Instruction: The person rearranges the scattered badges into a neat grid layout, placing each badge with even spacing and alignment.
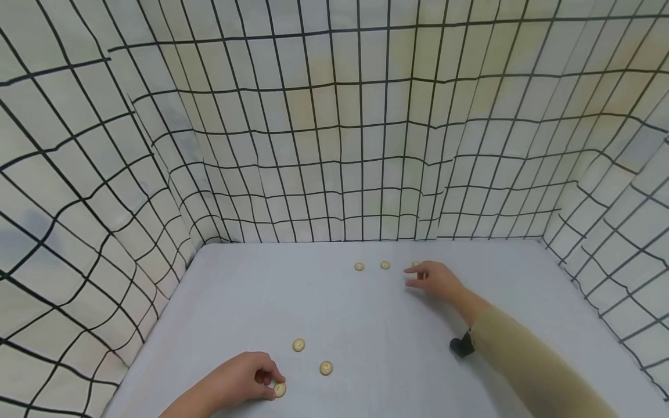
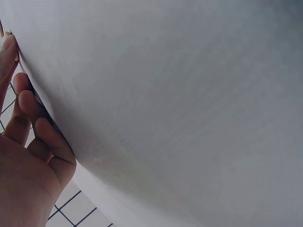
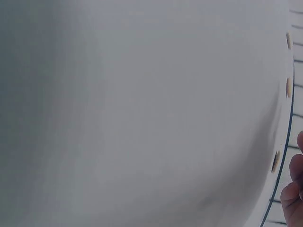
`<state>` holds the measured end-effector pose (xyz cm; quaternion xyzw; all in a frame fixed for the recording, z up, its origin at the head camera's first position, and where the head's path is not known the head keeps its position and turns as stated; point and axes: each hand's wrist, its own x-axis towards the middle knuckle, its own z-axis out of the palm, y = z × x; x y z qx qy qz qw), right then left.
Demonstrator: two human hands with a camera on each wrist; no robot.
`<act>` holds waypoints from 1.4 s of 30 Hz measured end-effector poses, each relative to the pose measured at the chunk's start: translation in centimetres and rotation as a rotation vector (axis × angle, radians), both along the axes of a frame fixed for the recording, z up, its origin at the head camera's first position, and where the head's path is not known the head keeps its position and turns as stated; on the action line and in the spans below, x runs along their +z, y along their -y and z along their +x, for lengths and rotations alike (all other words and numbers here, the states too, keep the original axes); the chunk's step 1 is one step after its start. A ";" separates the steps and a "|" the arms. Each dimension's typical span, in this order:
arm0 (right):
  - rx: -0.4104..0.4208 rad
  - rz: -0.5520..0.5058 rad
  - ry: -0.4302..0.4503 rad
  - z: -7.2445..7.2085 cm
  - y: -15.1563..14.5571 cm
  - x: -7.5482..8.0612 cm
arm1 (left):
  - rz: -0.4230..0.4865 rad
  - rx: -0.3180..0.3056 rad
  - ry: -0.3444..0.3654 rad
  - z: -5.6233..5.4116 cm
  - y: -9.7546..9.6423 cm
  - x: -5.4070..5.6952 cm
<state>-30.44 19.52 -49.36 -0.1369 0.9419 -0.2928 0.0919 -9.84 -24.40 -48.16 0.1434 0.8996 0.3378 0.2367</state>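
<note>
At the lower left of the head view, my left hand [image 1: 243, 377] pinches a small round wooden game piece [image 1: 279, 389] between thumb and index finger, low at the table. Two more such pieces lie near it: one piece [image 1: 298, 345] farther back and another piece [image 1: 326, 368] to the right. My right hand [image 1: 436, 280] hovers near the far side, thumb and index finger apart. Just behind its fingertips sits a partly hidden piece [image 1: 416, 264]. The right wrist view shows that piece [image 3: 276, 161] beside the fingers of my right hand [image 3: 293, 184].
Two further round pieces, a left one [image 1: 359, 266] and a right one [image 1: 385, 265], lie in a row at the back of the white table [image 1: 251, 296]. A white cloth wall with a black grid [image 1: 340, 133] encloses the table's back and sides.
</note>
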 end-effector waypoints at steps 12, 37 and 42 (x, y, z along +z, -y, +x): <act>0.237 -0.001 0.026 3.3 4.1 -0.4 | 0.010 -0.010 0.001 0.0 0.3 -0.4; 0.833 0.041 -0.024 9.5 14.4 -0.5 | -0.015 -0.019 -0.051 0.3 0.3 -0.1; 0.869 0.076 -0.041 9.9 15.3 -0.4 | -0.019 -0.020 -0.053 0.2 0.3 -0.3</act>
